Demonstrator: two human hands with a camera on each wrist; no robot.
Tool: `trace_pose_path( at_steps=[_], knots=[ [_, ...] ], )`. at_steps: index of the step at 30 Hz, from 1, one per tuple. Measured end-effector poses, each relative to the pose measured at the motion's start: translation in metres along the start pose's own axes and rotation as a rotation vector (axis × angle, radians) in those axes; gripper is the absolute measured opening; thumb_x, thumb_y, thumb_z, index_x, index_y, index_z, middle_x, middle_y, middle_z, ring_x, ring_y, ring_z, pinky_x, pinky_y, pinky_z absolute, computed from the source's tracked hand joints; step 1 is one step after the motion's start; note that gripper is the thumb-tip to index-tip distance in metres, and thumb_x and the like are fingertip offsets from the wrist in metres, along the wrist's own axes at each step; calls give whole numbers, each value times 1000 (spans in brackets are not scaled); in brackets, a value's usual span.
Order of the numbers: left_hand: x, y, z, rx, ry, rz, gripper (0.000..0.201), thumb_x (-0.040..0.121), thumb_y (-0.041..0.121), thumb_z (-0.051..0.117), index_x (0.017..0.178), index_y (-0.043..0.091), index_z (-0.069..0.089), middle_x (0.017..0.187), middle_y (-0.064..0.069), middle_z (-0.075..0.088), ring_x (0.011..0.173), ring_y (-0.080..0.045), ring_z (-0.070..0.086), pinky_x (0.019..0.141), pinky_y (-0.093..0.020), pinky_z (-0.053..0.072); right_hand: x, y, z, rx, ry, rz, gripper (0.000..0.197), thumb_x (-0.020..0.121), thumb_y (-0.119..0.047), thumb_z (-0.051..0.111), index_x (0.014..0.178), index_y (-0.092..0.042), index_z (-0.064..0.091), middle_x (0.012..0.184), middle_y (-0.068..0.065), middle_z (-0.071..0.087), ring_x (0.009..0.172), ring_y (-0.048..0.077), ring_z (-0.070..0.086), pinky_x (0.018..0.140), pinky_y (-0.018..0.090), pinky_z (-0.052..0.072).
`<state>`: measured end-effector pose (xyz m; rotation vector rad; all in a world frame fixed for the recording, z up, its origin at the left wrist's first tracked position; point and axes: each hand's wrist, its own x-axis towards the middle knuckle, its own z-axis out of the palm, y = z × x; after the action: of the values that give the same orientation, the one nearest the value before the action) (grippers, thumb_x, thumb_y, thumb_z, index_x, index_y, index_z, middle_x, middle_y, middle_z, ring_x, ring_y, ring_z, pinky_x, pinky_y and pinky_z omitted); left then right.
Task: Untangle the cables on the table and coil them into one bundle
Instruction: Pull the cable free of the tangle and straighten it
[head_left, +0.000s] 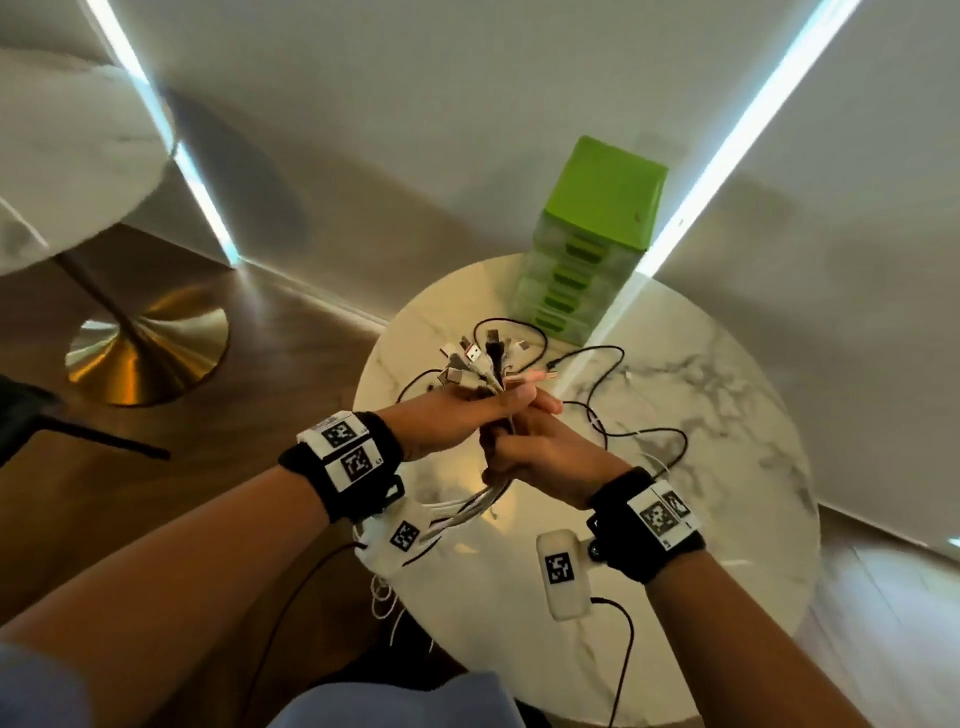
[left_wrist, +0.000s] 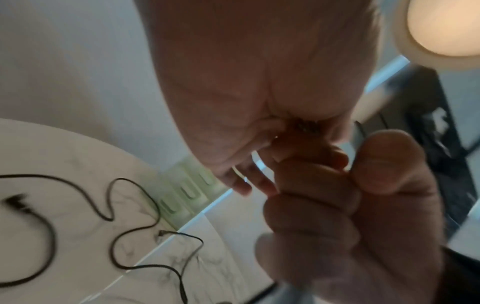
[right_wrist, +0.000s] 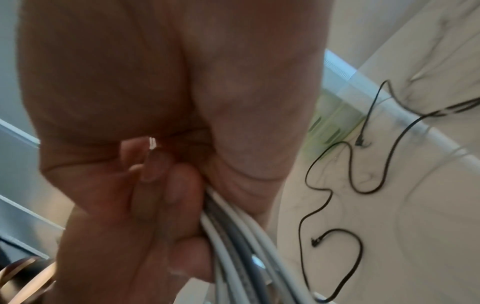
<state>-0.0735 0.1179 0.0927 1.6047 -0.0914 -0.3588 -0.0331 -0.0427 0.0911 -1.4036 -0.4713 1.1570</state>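
A bundle of white and grey cables (head_left: 475, 506) is held upright over the near left part of the round marble table (head_left: 701, 467). Its USB plugs (head_left: 478, 364) fan out above my hands. My left hand (head_left: 457, 421) grips the bundle just under the plugs. Directly below it, my right hand (head_left: 530, 457) is curled round the same strands (right_wrist: 233, 236). The loose ends hang down past the table's edge. One thin black cable (head_left: 597, 364) lies in loops on the tabletop beyond my hands, also seen as the black cable (left_wrist: 111, 205) in the left wrist view.
A green drawer unit (head_left: 597, 234) stands at the table's far edge against the wall. To the left stands a second marble table (head_left: 67, 156) on a gold base (head_left: 150, 353), over wooden floor. A dark chair (head_left: 31, 410) shows at the left edge.
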Motion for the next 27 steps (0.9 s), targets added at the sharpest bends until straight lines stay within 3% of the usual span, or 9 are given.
trace_pose_path(
  at_steps=[5,8,12,15,16,17,18,22,27],
  knots=[
    [17,33,34,179,-149,2,37,109,44,37,94,45,71,117,4,72,77,-28,70,75,-51,60,-11,28,-18,101,203,-150,19,77,4,63,95,-2,67,71,12,66,66,22,64,63,29,54],
    [29,33,44,190,-142,-49,38,108,46,38,94,41,73,100,-4,76,99,-9,71,95,-29,52,-1,53,-16,-102,265,-78,19,82,-6,75,89,9,66,79,19,67,66,16,65,65,28,56],
    [42,16,40,151,-59,-121,58,84,80,52,88,23,57,59,2,52,75,-16,66,89,-48,52,16,73,-13,-413,517,-99,21,97,-24,65,79,-17,56,66,2,63,58,14,62,65,42,58],
    [55,7,38,-103,98,-70,40,101,50,54,121,15,50,58,9,34,57,-14,38,102,-55,52,26,74,-21,-735,689,-55,38,96,-49,59,90,-12,64,77,6,71,71,27,67,72,47,57],
    [60,4,37,-154,170,-58,29,105,41,52,107,18,34,61,9,32,58,-12,33,95,-50,56,27,71,-26,-704,651,-34,38,94,-50,61,93,-12,63,79,6,71,73,25,67,75,45,57],
    [64,5,37,-172,228,-57,28,105,39,52,83,34,68,64,8,31,59,-10,32,83,-39,59,27,67,-33,-636,558,-22,34,93,-47,66,99,-15,59,82,3,69,74,21,65,78,42,57],
    [69,1,35,-191,272,-57,29,104,42,52,106,21,73,68,6,29,61,-8,32,72,-29,53,25,62,-40,-588,438,-33,35,90,-43,73,107,-19,54,88,1,67,78,16,63,80,36,56],
    [90,-10,33,-129,345,-83,34,108,41,42,78,25,39,70,1,24,59,-12,28,70,-31,42,14,63,-98,-550,170,-1,64,78,-36,86,130,-24,50,124,-3,60,111,13,61,89,25,54],
    [110,-29,41,-204,389,-94,25,108,18,48,85,24,41,69,5,33,60,-12,33,64,-27,40,11,83,-204,-617,705,115,25,89,-24,72,106,-13,57,105,5,64,98,26,63,79,29,45]
  ],
)
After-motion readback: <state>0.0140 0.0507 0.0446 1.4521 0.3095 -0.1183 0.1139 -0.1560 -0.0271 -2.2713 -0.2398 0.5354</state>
